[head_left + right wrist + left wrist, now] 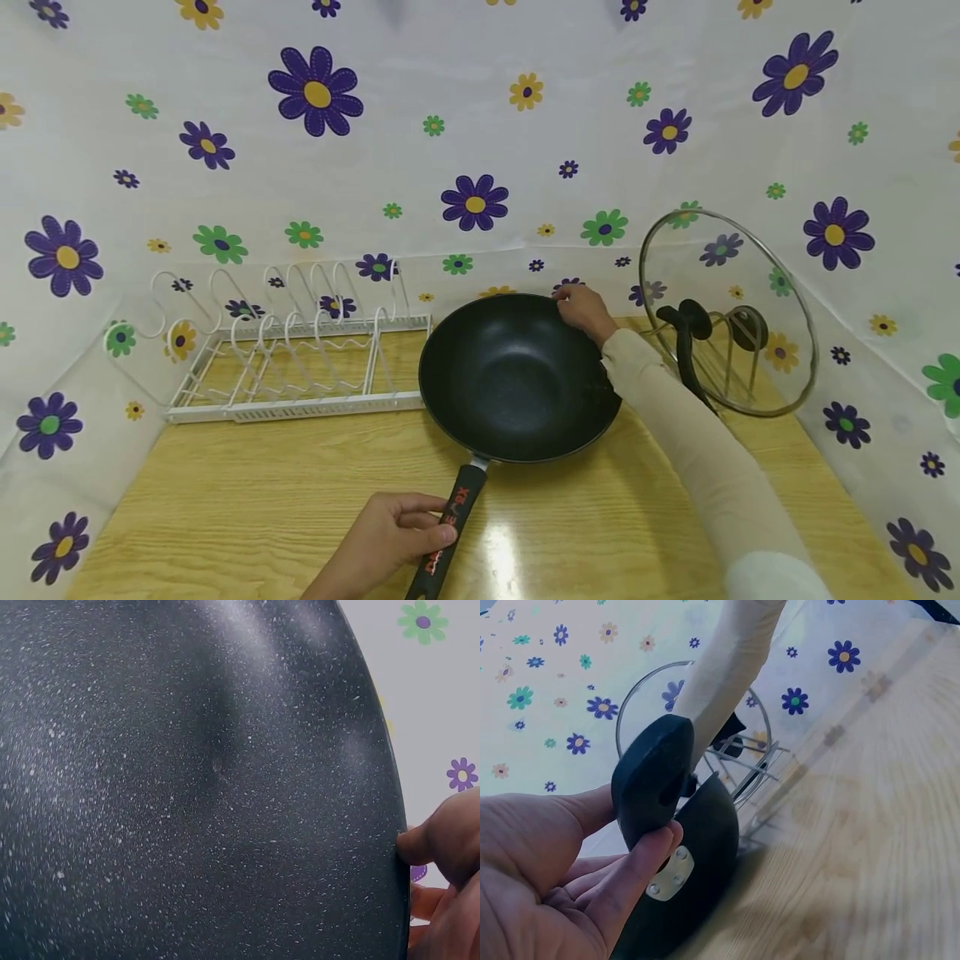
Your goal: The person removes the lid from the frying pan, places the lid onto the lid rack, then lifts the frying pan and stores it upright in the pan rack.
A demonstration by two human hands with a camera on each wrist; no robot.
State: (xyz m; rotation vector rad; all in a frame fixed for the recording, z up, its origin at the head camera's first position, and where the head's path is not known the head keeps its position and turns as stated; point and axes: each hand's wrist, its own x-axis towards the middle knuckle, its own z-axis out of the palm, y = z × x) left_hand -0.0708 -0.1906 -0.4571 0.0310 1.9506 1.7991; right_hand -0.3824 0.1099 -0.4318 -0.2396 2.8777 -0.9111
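Two hands hold the black wok (517, 379) over the counter (247, 508): left hand (386, 533) wrapped round its handle (450, 529), right hand (583, 310) pinching the far rim. The white rack (292, 367) stands unfilled beside it; the glass lid (726, 312) already rests in its stand

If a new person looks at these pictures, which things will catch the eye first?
First the black wok in the middle of the wooden table: the left hand holds its handle and the right hand grips its far rim. Then the glass lid standing upright at the right, and the white wire rack at the left.
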